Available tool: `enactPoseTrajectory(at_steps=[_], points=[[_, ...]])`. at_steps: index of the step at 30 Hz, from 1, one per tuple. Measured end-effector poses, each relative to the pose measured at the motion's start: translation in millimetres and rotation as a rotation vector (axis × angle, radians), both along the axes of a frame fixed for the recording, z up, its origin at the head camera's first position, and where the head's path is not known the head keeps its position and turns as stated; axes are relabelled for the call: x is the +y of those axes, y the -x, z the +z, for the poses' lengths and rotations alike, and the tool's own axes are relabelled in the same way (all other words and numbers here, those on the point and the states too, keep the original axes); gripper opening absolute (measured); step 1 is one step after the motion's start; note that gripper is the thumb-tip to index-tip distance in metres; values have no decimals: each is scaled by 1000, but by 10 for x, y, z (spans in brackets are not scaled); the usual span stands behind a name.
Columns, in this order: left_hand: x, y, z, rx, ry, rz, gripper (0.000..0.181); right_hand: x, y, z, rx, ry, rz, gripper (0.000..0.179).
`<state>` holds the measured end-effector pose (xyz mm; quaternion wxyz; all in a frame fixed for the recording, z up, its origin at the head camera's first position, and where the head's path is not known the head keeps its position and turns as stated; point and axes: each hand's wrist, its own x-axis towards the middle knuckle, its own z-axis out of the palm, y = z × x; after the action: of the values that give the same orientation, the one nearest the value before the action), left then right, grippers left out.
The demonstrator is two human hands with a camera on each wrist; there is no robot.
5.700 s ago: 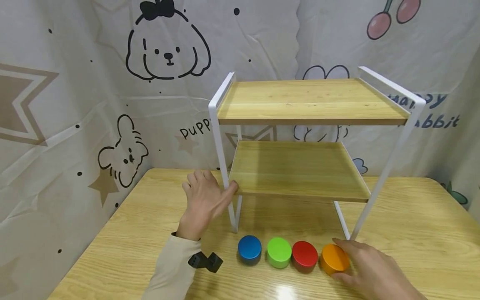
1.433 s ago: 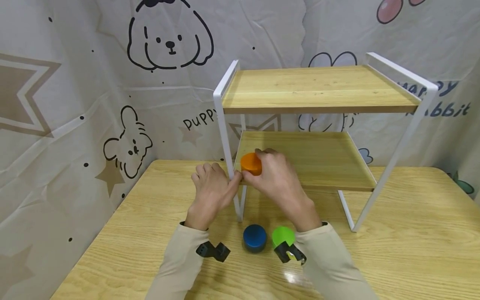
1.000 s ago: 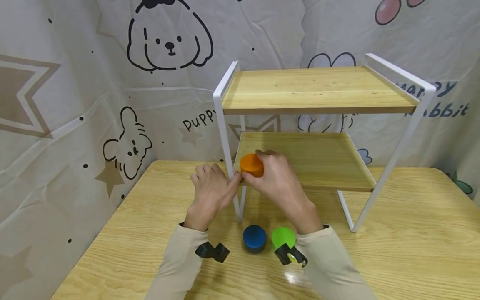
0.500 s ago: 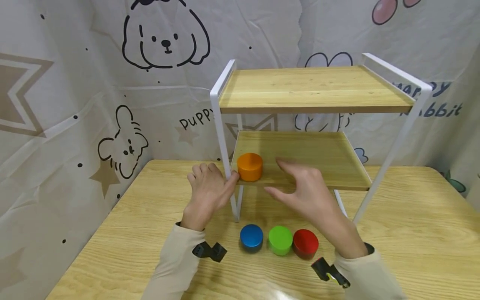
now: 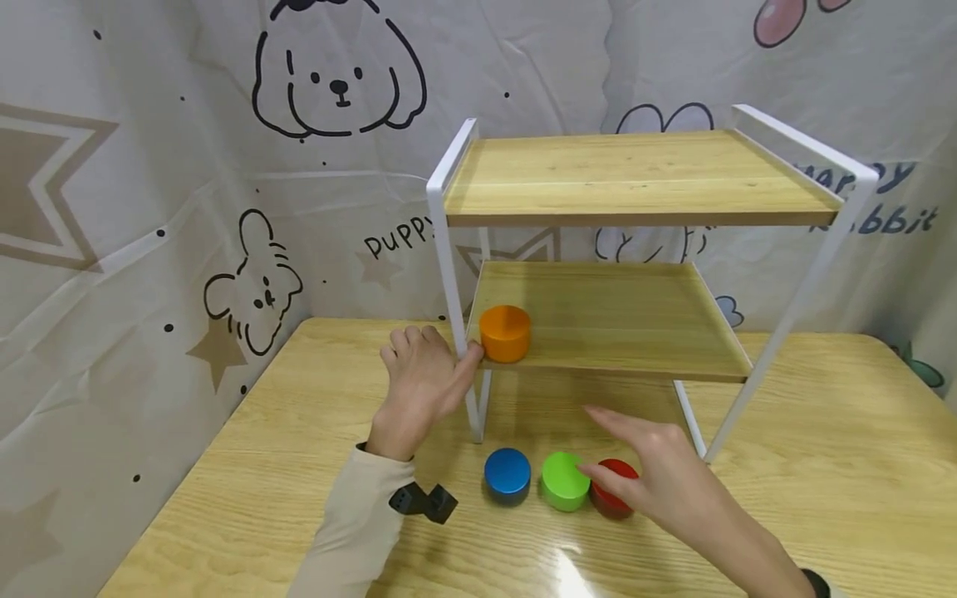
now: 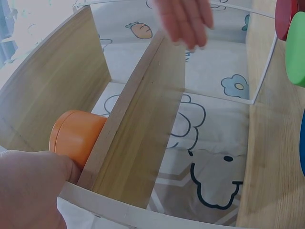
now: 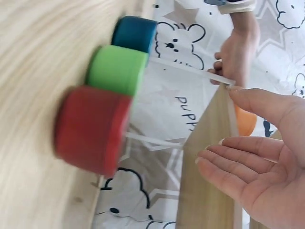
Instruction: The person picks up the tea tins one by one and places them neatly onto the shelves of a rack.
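Note:
On the left front of the lower board of a two-tier shelf rack (image 5: 613, 320) stands an orange round block (image 5: 505, 334). My left hand (image 5: 420, 382) grips the rack's left front post at that board, its thumb next to the orange block in the left wrist view. My right hand (image 5: 665, 473) hovers over the table, thumb and fingers spread, holding nothing. Its thumb partly covers the red round block (image 5: 615, 490) in the head view. Left of the red one stand a green round block (image 5: 565, 482) and a blue round block (image 5: 507, 476).
The rack has white metal legs (image 5: 792, 307) and a wooden top board (image 5: 635, 178). It stands on a wooden table (image 5: 247, 490). A printed curtain (image 5: 344, 208) hangs behind and to the left.
The right hand has carried the orange block from the table to the lower board, let it go, and come back down toward the red block. The left hand has kept its hold.

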<state>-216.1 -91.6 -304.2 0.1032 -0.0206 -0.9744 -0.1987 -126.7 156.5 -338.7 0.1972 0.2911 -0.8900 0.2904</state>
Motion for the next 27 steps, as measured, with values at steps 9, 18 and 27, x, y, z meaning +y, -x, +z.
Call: enactPoseTrajectory(at_steps=[9,18,27], points=[[15,12,7,-5,1,-15,49,123,-11,-172,-48,-89,-13,66],[7,9,16,-14,16,-10,49,347,109,-334,-301,-182,76,83],[18,-15,11,-5,28,-28,43,362,175,-492,-308,-270,122,82]])
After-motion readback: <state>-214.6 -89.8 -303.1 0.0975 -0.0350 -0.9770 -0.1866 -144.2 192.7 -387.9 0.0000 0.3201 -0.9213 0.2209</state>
